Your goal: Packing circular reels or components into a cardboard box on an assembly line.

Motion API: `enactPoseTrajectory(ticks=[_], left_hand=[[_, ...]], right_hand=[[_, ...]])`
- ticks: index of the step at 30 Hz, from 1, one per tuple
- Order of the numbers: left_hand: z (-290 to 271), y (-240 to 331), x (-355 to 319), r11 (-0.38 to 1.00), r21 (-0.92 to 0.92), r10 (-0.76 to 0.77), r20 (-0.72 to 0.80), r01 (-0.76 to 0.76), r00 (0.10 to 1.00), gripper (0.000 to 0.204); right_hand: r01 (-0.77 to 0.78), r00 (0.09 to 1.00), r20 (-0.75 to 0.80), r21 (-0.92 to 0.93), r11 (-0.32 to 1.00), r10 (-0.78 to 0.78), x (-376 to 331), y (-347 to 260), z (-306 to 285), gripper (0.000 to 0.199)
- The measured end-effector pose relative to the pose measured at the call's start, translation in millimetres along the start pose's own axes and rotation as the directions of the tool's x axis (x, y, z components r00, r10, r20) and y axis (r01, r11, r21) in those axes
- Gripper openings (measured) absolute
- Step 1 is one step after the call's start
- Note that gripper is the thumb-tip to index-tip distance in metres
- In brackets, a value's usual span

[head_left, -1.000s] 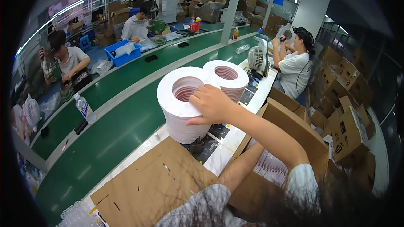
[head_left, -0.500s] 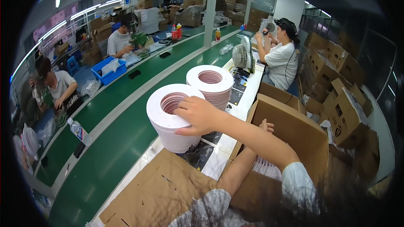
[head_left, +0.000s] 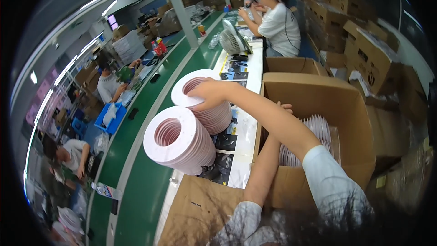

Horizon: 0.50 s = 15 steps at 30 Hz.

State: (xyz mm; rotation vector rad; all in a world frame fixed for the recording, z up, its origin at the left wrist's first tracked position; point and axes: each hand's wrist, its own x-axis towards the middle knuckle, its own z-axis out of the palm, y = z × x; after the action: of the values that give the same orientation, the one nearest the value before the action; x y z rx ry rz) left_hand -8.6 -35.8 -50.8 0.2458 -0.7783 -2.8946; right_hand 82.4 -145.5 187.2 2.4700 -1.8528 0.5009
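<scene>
Straight up, long axis vertical: far ring stack (head_left: 219, 116) under right hand (head_left: 210, 94)

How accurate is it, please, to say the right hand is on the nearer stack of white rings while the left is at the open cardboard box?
Not quite: the head view shows the right hand on the farther stack of white rings, not the nearer stack. The left hand is at the open cardboard box.

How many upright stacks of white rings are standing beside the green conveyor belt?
2. The nearer stack is by the cardboard sheet; the farther stack is just beyond it, under the right hand. I see no others, though the arms could hide something.
</scene>
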Motion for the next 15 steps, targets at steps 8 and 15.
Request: enactPoseTrajectory(ticks=[8,15], left_hand=[[18.0,2.3,-0.8,0.912,0.408,0.059,-0.222,0.038,0.973,0.055],[20.0,-1.1,-0.2,0.928,0.372,0.079,-0.186,-0.004,0.979,0.055]], right_hand=[[0.089,0.99,-0.102,-0.07,0.994,-0.096,0.7,-6.0,5.0,0.037],[0.011,0.996,-0.086,-0.064,0.998,-0.016,-0.8,-7.2,2.9,0.04]])
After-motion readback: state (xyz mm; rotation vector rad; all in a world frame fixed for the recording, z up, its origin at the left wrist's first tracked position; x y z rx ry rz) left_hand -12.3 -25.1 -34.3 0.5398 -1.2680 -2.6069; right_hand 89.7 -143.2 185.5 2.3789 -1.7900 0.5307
